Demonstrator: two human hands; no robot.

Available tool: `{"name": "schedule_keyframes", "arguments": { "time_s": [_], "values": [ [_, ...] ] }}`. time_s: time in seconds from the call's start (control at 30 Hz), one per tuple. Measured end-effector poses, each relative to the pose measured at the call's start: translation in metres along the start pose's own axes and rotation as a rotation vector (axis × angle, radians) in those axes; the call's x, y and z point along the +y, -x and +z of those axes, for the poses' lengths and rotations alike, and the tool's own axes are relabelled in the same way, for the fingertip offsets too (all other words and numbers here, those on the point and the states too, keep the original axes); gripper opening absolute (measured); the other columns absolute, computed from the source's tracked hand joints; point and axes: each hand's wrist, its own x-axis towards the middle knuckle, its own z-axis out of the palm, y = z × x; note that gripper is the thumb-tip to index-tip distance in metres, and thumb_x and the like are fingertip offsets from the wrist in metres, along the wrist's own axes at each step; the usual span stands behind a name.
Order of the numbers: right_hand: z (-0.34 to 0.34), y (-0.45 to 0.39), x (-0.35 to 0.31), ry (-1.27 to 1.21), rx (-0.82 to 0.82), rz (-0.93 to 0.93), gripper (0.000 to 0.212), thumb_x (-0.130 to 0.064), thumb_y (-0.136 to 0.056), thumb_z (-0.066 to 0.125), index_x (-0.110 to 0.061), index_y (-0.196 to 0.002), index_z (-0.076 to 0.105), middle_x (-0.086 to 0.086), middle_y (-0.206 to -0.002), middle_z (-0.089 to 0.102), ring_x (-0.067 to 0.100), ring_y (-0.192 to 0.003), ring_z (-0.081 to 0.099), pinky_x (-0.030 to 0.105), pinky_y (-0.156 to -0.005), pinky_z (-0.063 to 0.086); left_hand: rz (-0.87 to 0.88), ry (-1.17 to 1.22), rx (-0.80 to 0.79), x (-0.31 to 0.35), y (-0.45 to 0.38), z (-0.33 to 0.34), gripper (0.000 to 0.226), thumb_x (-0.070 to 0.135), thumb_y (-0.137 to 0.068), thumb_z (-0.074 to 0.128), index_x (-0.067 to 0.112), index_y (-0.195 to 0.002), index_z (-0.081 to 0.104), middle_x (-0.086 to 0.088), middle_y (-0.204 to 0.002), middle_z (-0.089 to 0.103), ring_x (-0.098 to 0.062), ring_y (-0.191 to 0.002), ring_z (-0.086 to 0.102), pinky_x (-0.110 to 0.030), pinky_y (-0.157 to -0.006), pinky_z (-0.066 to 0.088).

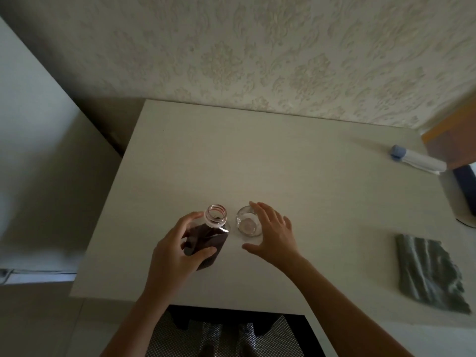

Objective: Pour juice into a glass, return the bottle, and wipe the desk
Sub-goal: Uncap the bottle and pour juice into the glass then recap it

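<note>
A clear bottle of dark juice [206, 238] with its cap off stands near the middle of the pale desk [231, 155]. My left hand [175, 251] is wrapped around its body. Just to its right stands a small clear glass [246, 224] that looks empty. My right hand [273, 233] hovers at the glass's right side, fingers spread; I cannot tell whether it touches the glass. A grey-green cloth [430, 273] lies crumpled on the desk's right side.
A white tube-like bottle with a blue cap [417, 158] lies at the far right near a wooden object [453, 140]. A patterned wall borders the desk's far edge. A chair seat [226, 336] shows below the near edge.
</note>
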Motion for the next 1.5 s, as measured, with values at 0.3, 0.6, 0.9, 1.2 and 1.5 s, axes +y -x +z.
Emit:
{"name": "schedule_keyframes", "arguments": {
  "time_s": [0.3, 0.6, 0.9, 1.2, 1.5],
  "values": [
    [0.002, -0.008, -0.01, -0.05, 0.041, 0.001, 0.082, -0.032, -0.063, 0.076, -0.027, -0.135, 0.037, 0.001, -0.13, 0.046, 0.026, -0.103, 0.058, 0.034, -0.084, 0.047, 0.011, -0.073, 0.002, 0.004, 0.003, -0.009, 0.074, 0.03, -0.061, 0.083, 0.05, -0.123, 0.046, 0.017, -0.114, 0.063, -0.003, -0.1, 0.061, -0.038, -0.081, 0.056],
    [-0.037, -0.005, -0.029, 0.108, 0.09, -0.045, 0.082, -0.04, -0.058, 0.076, -0.029, -0.131, 0.04, 0.001, -0.119, 0.05, 0.023, -0.1, 0.054, 0.038, -0.085, 0.041, 0.137, -0.383, -0.095, 0.03, -0.021, -0.029, 0.073, 0.037, -0.067, 0.077, 0.05, -0.127, 0.038, 0.01, -0.107, 0.063, -0.012, -0.089, 0.062, -0.028, -0.07, 0.051],
    [-0.087, 0.005, -0.042, 0.274, 0.098, -0.103, 0.084, -0.041, -0.056, 0.074, -0.031, -0.131, 0.039, 0.001, -0.118, 0.045, 0.022, -0.104, 0.046, 0.042, -0.087, 0.038, 0.263, -0.613, -0.178, 0.062, -0.036, -0.042, 0.073, 0.039, -0.076, 0.072, 0.042, -0.137, 0.033, 0.002, -0.111, 0.063, -0.016, -0.092, 0.063, -0.03, -0.074, 0.055],
    [-0.096, 0.013, -0.047, 0.332, 0.081, -0.097, 0.083, -0.04, -0.056, 0.073, -0.033, -0.131, 0.038, -0.001, -0.119, 0.042, 0.021, -0.105, 0.044, 0.042, -0.086, 0.038, 0.321, -0.716, -0.214, 0.078, -0.036, -0.037, 0.072, 0.04, -0.077, 0.069, 0.045, -0.137, 0.029, 0.0, -0.107, 0.062, -0.02, -0.091, 0.062, -0.032, -0.073, 0.053],
    [-0.1, 0.013, -0.048, 0.367, 0.062, -0.106, 0.086, -0.04, -0.057, 0.074, -0.032, -0.133, 0.036, 0.0, -0.123, 0.04, 0.022, -0.107, 0.042, 0.042, -0.086, 0.038, 0.342, -0.81, -0.216, 0.077, -0.035, -0.033, 0.073, 0.044, -0.077, 0.064, 0.047, -0.139, 0.025, 0.002, -0.103, 0.058, -0.018, -0.091, 0.058, -0.029, -0.069, 0.046]
  ]
}}
